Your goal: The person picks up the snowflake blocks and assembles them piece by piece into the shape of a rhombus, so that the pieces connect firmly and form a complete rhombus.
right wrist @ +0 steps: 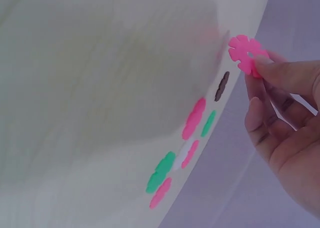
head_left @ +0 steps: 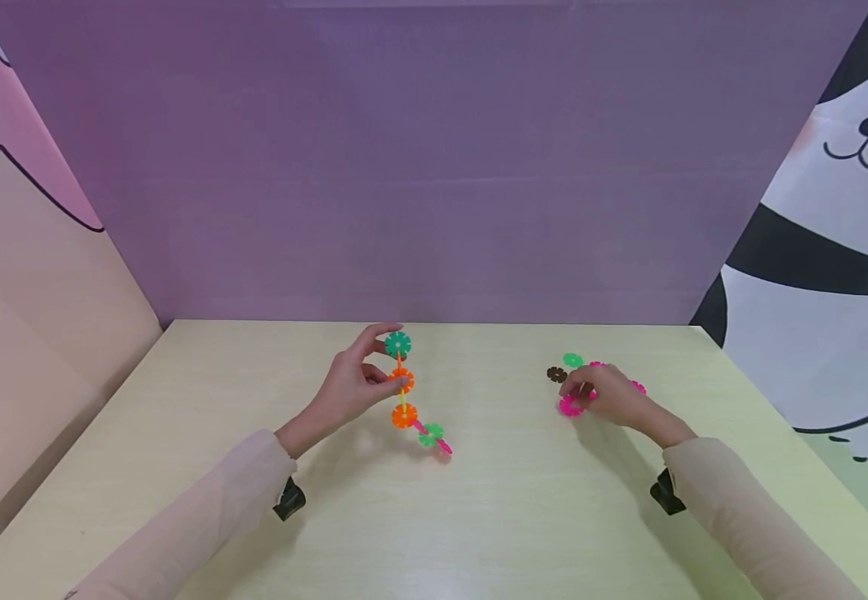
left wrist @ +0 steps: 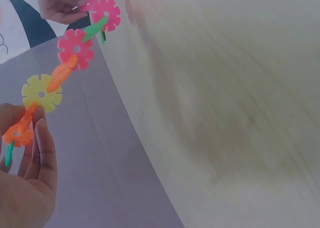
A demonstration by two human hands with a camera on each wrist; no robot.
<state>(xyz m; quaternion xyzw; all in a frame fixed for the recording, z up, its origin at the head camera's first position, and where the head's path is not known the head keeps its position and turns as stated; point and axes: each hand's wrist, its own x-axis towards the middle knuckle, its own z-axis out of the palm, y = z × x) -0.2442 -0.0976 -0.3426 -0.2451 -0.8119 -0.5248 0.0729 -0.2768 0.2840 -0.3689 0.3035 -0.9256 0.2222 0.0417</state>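
A chain of slotted plastic flower discs hangs from my left hand, its lower end slanting to the right. Thumb and fingers hold the chain near its top, around a teal disc and an orange one. The left wrist view shows yellow, orange, pink and green discs slotted into one another at angles. Off to the right, my right hand pinches a single pink flower disc between thumb and fingers. That disc is apart from the chain.
Loose discs lie on the table near the right hand: a brown one, a green one, several pink ones and a white one. A purple backdrop stands behind the pale tabletop.
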